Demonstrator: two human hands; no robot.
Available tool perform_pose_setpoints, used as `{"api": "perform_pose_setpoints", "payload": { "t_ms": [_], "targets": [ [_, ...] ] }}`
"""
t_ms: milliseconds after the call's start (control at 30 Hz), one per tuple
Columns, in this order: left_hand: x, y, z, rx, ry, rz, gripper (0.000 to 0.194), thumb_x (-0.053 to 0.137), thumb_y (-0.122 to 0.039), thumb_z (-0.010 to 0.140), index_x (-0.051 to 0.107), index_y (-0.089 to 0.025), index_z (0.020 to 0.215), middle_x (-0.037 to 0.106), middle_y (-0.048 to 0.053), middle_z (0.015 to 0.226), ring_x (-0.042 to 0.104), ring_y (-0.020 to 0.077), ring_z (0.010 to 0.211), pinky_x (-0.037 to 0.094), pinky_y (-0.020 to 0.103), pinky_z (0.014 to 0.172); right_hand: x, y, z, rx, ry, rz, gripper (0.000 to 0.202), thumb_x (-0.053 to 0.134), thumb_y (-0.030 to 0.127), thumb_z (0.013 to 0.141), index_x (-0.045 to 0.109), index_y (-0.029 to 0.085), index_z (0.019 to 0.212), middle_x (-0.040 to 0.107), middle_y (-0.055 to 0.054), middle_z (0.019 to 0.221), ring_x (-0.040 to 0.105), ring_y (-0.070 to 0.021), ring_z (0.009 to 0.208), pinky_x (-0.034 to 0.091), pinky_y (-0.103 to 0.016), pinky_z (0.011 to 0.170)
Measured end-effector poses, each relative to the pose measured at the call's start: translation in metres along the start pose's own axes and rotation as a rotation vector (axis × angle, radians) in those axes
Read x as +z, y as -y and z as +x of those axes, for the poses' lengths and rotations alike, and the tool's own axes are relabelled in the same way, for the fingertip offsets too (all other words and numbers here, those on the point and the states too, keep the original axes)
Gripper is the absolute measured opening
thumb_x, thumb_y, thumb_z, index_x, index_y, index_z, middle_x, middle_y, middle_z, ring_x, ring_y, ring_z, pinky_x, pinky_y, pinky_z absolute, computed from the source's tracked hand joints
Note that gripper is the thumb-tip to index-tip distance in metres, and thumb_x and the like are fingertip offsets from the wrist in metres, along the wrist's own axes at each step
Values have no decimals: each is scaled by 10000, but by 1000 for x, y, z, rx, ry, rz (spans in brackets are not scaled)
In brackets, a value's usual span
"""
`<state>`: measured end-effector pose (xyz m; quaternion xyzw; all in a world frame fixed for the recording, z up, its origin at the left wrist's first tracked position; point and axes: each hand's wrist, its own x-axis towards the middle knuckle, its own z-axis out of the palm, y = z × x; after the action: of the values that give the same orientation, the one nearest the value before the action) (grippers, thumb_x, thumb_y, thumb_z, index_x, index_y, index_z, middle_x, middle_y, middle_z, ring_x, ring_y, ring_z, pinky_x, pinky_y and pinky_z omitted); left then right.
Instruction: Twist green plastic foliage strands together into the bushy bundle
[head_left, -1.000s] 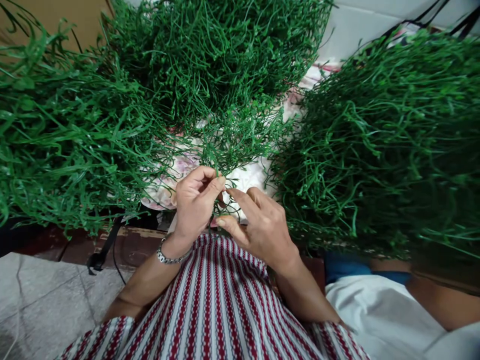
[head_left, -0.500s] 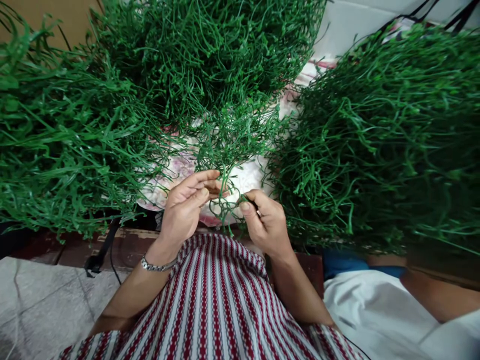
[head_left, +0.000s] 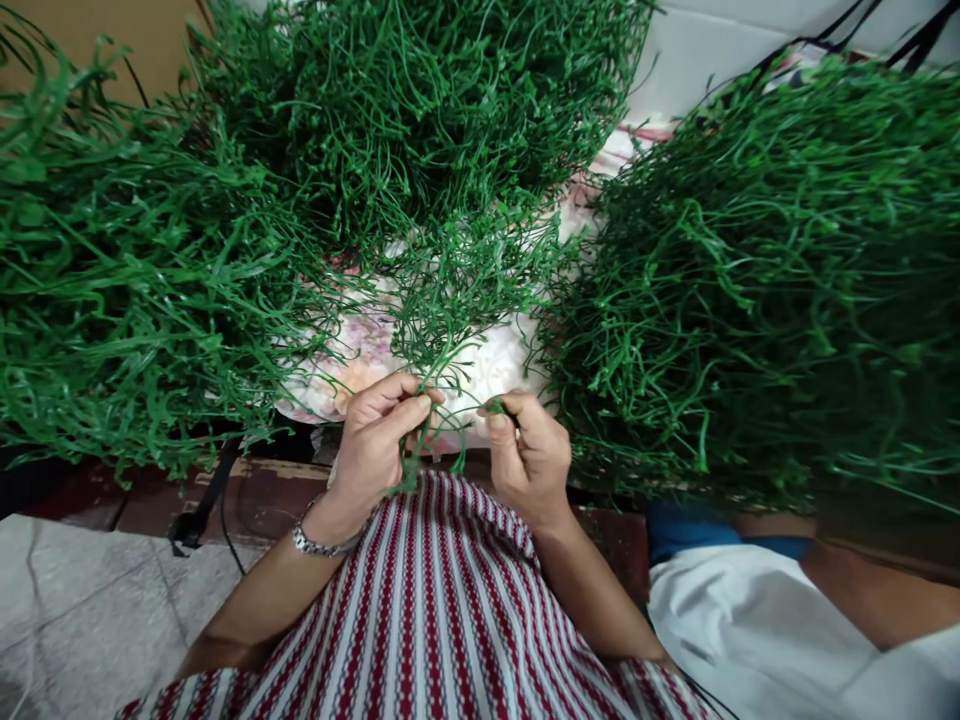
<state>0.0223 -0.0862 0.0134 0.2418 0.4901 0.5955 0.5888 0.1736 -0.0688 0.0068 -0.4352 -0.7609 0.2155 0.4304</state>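
My left hand (head_left: 379, 435), with a metal-band watch (head_left: 316, 543) at its wrist, pinches thin green stems (head_left: 420, 440) between thumb and fingers. The stems run upward past the fingertips and hang down below them. Close by on the right, my right hand (head_left: 529, 448) is closed, thumb against forefinger, on a small green stem piece (head_left: 493, 405). A gap separates the two hands. Just beyond them lies a loose small heap of similar stems (head_left: 465, 270) with tiny tips, on a pale flowered cloth (head_left: 360, 345).
Large piles of green stems rise at the left (head_left: 135, 290), at the back (head_left: 427, 100) and at the right (head_left: 750, 290). A worn brown wooden edge (head_left: 262, 490) runs before my lap. At lower right sits another person in white clothing (head_left: 750, 620).
My left hand's fingers were spread beside the stems and have now closed on them, slightly lower. The right hand keeps its pinch and has hardly moved.
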Motion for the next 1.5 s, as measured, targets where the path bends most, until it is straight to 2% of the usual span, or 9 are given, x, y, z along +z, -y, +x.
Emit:
{"api": "perform_pose_setpoints", "payload": {
  "t_ms": [300, 433, 533, 633, 733, 867, 1233, 1367, 1500],
  "targets": [
    [-10, -1, 4, 12, 42, 158, 100, 676, -236, 682, 665, -139, 660, 453, -42, 461, 344, 46, 430, 251, 160, 418, -29, 9, 7, -180, -171, -87, 149, 503, 143, 836, 571, 172, 965, 567, -16, 711, 502, -115, 597, 392, -236, 536],
    [-10, 1, 4, -42, 145, 150, 135, 694, -273, 679, 655, -143, 673, 462, -41, 487, 392, 61, 446, 325, 173, 441, -21, 12, 12, -384, 79, -254, 178, 547, 169, 825, 565, 143, 1000, 562, -19, 668, 479, -128, 578, 394, -266, 567],
    [-11, 1, 2, -71, 200, 111, 145, 699, -272, 680, 635, -144, 655, 464, -42, 505, 412, 58, 453, 343, 169, 451, -8, 8, 14, -340, 247, -308, 197, 504, 208, 861, 548, 117, 1029, 575, -44, 703, 500, -150, 624, 398, -284, 595],
    [-12, 1, 1, -59, 206, 72, 110, 712, -240, 667, 642, -156, 682, 526, -34, 555, 454, 63, 481, 373, 166, 470, 0, 5, 12, -228, 301, -93, 193, 461, 222, 886, 534, 118, 1031, 601, -65, 790, 542, -149, 700, 429, -271, 642],
    [-10, 2, -1, 48, 179, 137, 75, 695, -231, 684, 664, -168, 713, 571, -23, 576, 480, 82, 507, 390, 178, 483, 3, 5, 9, -109, 301, 149, 197, 458, 262, 893, 524, 142, 1035, 613, -62, 875, 569, -130, 752, 444, -239, 649],
    [-9, 2, -4, 232, 118, 364, 36, 673, -205, 701, 685, -172, 701, 567, -28, 556, 462, 87, 512, 361, 181, 474, 4, 7, 8, -3, 294, 124, 190, 507, 333, 871, 530, 158, 940, 574, -14, 750, 521, -107, 645, 393, -213, 572],
    [-11, -4, -11, 560, 206, 870, 152, 511, -99, 794, 583, -172, 681, 532, -9, 616, 479, 105, 580, 356, 219, 571, 0, 7, 9, -127, 425, -135, 144, 416, 192, 877, 430, 175, 734, 451, 11, 609, 408, -108, 550, 296, -237, 534],
    [-14, -11, -9, 559, 359, 1102, 159, 445, -87, 801, 490, -180, 681, 449, -22, 596, 433, 110, 560, 308, 238, 555, -5, 10, 7, -178, 454, -211, 140, 396, 139, 839, 437, 178, 711, 467, -4, 617, 411, -124, 566, 300, -259, 557],
    [-22, -26, -6, 498, 700, 1163, 184, 403, -42, 768, 457, -187, 669, 431, -22, 595, 413, 116, 555, 284, 247, 543, -19, 10, 10, -238, 654, -51, 147, 410, 130, 820, 426, 184, 684, 450, 9, 609, 409, -115, 565, 303, -245, 544]
  ]
}}
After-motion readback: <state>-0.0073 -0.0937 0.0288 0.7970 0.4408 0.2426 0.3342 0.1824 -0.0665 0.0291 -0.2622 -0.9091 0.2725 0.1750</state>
